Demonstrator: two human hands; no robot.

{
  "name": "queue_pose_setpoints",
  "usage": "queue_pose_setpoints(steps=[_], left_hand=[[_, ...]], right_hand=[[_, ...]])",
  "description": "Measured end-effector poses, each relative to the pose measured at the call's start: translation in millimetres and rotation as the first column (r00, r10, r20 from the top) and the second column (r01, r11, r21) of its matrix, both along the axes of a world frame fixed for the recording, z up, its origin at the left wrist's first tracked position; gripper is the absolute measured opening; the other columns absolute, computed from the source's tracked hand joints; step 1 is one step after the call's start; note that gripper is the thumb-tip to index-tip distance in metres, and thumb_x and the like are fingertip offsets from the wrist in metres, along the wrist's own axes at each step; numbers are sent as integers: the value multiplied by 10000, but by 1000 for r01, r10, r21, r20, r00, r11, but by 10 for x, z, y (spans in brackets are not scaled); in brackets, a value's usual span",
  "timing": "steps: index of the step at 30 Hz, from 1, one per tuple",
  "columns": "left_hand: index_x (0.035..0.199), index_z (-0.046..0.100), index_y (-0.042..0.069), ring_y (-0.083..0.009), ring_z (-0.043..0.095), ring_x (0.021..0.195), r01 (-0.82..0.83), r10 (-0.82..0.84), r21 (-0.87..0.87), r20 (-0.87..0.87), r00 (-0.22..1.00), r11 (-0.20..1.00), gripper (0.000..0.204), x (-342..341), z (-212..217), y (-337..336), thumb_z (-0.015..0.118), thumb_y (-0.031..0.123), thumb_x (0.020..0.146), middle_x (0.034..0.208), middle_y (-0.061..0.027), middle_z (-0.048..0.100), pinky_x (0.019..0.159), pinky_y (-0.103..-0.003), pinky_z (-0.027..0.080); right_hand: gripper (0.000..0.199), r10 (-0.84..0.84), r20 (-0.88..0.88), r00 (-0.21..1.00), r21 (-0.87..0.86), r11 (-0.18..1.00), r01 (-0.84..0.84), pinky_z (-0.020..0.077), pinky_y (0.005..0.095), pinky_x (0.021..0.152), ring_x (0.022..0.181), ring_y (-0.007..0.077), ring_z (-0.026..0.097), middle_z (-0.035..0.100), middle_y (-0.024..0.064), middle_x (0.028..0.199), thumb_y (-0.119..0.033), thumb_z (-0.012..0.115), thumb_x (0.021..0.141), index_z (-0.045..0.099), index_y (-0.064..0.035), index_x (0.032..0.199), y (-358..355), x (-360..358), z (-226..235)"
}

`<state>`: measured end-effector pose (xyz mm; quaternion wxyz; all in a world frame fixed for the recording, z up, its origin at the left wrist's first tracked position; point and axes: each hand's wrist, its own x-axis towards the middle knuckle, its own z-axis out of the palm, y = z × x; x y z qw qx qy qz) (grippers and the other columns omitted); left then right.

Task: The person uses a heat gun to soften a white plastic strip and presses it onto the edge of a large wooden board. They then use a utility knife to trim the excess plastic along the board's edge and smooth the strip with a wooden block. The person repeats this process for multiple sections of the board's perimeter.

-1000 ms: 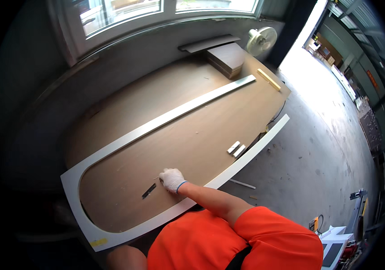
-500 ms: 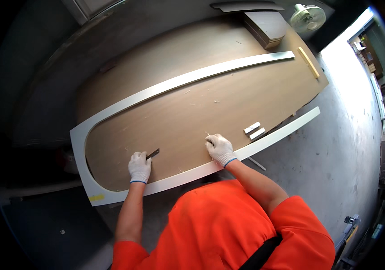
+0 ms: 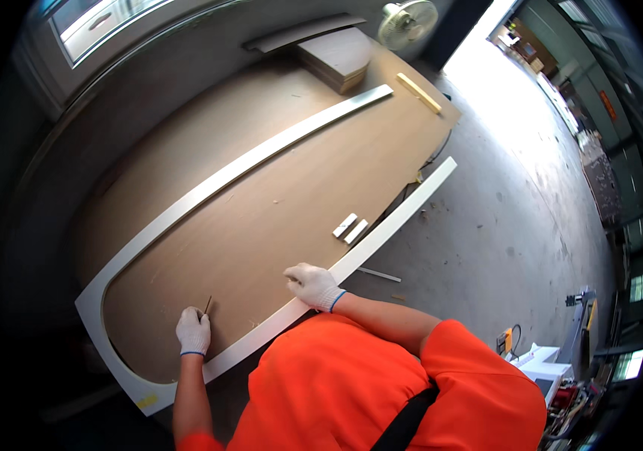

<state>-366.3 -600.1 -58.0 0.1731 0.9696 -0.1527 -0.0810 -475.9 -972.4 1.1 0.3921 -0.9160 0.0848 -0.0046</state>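
While two gloved hands rest, left hand, right hand, two white blocks.

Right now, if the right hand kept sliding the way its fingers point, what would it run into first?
The right hand points left across the bare board. The way looks free until the left hand and its thin dark tool, though they may sit slightly off that line.

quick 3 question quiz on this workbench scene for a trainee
1. True or false: the left hand holds a thin dark tool.
2. Which lies just beyond the right hand? A) two small white blocks B) a fan C) a stack of boards
3. Fill in: both hands wear white ____.

Key: 1 true; 2 A; 3 gloves
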Motion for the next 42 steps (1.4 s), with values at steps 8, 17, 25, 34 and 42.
queue_pose_setpoints(steps=[8, 17, 25, 34, 42], left_hand=[[870, 656, 107, -328, 664, 772, 692, -622, -67, 384, 682, 718, 60, 169, 1056, -2173, 707, 85, 846, 836, -110, 658, 689, -481, 533], [980, 680, 87, -374, 694, 977, 672, -552, -375, 386, 739, 638, 241, 1130, 1136, -3990, 840, 130, 804, 997, -136, 717, 848, -489, 556], [1241, 694, 39, -439, 614, 1172, 303, -272, -44, 329, 904, 952, 584, 2816, 73, -5025, 897, 346, 788, 1255, -224, 664, 1027, -543, 503], [1189, 682, 45, -393, 600, 1056, 326, -292, -26, 384, 876, 945, 647, 2896, -56, -5119, 953, 319, 670, 1146, -164, 643, 956, -538, 497], [1227, 673, 21, -412, 605, 1094, 324, -299, -23, 332, 895, 946, 656, 2912, -23, -5103, 943, 270, 684, 1171, -190, 651, 969, -541, 502]], right_hand=[[243, 353, 114, 929, -398, 873, -283, 558, 429, 884, 991, 294, 740, 751, 122, 1060, -147, 629, 906, 704, -69, 1123, -307, 243, 462], [108, -102, 362, 926, -120, 981, 154, 602, 462, 754, 853, 350, 750, 766, 108, 936, -121, 672, 934, 736, -131, 1020, -2382, 820, 59], [159, -749, 453, 484, 39, 559, 828, 563, 435, 962, 1071, 351, 708, 731, 179, 1088, -145, 719, 948, 759, -31, 1052, -5729, 2107, -736], [236, -719, 495, 488, -172, 470, 866, 583, 491, 952, 1076, 387, 723, 742, 177, 1160, -107, 675, 938, 741, -76, 1161, -6787, 3234, -1096], [228, -681, 537, 498, -257, 430, 866, 586, 511, 903, 1019, 409, 721, 737, 185, 1119, -106, 655, 936, 726, -94, 1152, -6789, 3395, -1102]])
